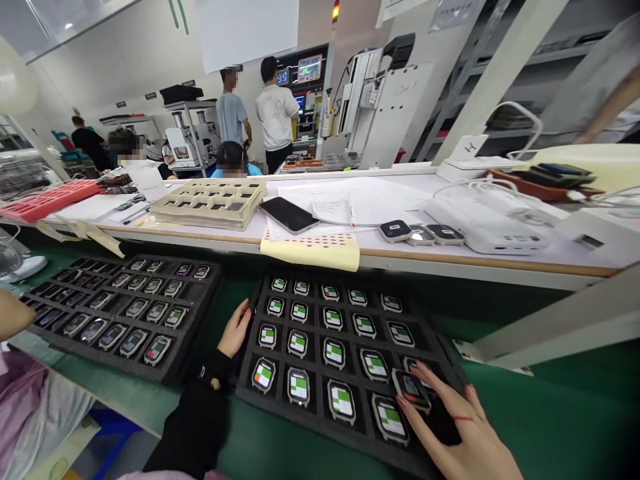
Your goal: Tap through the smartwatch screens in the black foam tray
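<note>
A black foam tray (435,333) lies on the green belt in front of me, its pockets filled with several watch bodies whose screens glow green and white. My left hand (234,330), in a black sleeve, rests flat against the tray's left edge with fingers stretched out. My right hand (450,420) sits on the tray's near right corner. Its fingertips pinch a watch body (411,388) with a darker screen, just above a pocket.
A second black tray (200,313) of watches lies to the left. Behind the belt a raised shelf carries a phone (287,215), papers, beige trays (210,203), three loose watches (417,232) and white power strips (480,227). People stand at machines in the background.
</note>
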Demonstrator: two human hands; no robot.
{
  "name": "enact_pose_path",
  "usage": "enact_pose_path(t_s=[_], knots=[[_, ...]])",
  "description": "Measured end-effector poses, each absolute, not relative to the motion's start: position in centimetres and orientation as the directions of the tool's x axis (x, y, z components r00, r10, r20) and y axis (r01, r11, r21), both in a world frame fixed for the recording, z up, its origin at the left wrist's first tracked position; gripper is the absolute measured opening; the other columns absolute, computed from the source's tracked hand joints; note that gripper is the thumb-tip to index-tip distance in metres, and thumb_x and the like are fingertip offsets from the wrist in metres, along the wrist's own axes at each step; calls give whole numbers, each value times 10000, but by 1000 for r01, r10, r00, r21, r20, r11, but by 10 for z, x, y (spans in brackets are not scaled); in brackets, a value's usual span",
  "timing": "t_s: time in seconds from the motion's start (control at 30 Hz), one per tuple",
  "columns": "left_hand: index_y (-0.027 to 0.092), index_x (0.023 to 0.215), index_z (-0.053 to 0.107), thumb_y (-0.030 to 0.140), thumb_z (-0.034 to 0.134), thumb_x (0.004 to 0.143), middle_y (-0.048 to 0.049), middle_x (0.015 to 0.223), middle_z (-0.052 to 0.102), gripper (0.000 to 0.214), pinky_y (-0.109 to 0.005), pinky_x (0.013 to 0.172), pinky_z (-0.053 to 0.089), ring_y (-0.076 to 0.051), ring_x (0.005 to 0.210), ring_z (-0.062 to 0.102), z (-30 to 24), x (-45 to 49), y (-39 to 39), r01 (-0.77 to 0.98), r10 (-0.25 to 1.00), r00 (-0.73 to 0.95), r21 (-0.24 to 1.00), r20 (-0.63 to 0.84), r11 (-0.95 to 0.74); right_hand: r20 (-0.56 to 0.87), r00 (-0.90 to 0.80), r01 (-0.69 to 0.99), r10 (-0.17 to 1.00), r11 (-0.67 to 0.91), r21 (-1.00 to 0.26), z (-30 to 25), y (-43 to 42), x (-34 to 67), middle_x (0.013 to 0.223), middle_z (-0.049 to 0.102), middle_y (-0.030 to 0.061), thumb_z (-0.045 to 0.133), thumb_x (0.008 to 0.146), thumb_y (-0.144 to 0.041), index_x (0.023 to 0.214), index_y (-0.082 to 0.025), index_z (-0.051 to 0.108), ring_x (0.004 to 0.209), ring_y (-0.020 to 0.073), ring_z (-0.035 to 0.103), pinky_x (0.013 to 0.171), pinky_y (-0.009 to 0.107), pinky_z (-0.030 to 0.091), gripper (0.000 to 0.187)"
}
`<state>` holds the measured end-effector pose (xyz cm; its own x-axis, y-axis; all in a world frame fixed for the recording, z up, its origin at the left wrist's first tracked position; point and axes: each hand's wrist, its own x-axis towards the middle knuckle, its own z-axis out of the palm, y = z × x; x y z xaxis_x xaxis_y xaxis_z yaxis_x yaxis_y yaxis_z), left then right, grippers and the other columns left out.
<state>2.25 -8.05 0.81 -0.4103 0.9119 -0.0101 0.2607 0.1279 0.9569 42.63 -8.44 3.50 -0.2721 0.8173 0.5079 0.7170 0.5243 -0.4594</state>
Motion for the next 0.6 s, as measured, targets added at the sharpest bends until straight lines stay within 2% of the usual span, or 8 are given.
enact_pose_path(t_s=[0.13,0.27,0.43,0.6], knots=[[209,1405,487,428,474,964,-97,1447,508,492,-383,1148,357,-233,1353,456,6,20,-79,276,909,-417,952,-5,132,509,-293,689,809,548,-475,40,-87,424,1313,587,125,450,987,-532,1446,-247,403,1144,420,588,1082,718,316,543],[200,1401,489,451,473,961,-103,1420,535,507,-389,1156,343,-233,1342,470,3,18,-76,294,908,-419,947,5,131,505,-271,686,820,532,-496,42,-89,421,1339,565,105,449,995,-528,1458,-242,385,1201,375,557,1139,683,245,548],[205,1395,495,508,489,944,-103,1428,526,543,-395,1174,308,-240,1351,458,1,14,-73,313,910,-413,942,16,126,512,-279,690,812,540,-481,45,-90,420,1362,546,89,436,1023,-458,1496,-240,315,1232,299,538,1188,603,201,535],[168,1410,468,473,478,949,-124,1466,480,553,-412,1188,280,-245,1372,428,1,12,-70,315,915,-404,941,17,122,504,-289,705,814,537,-463,51,-91,419,1344,552,100,417,1038,-410,1513,-229,282,1238,285,531,1188,593,202,526]])
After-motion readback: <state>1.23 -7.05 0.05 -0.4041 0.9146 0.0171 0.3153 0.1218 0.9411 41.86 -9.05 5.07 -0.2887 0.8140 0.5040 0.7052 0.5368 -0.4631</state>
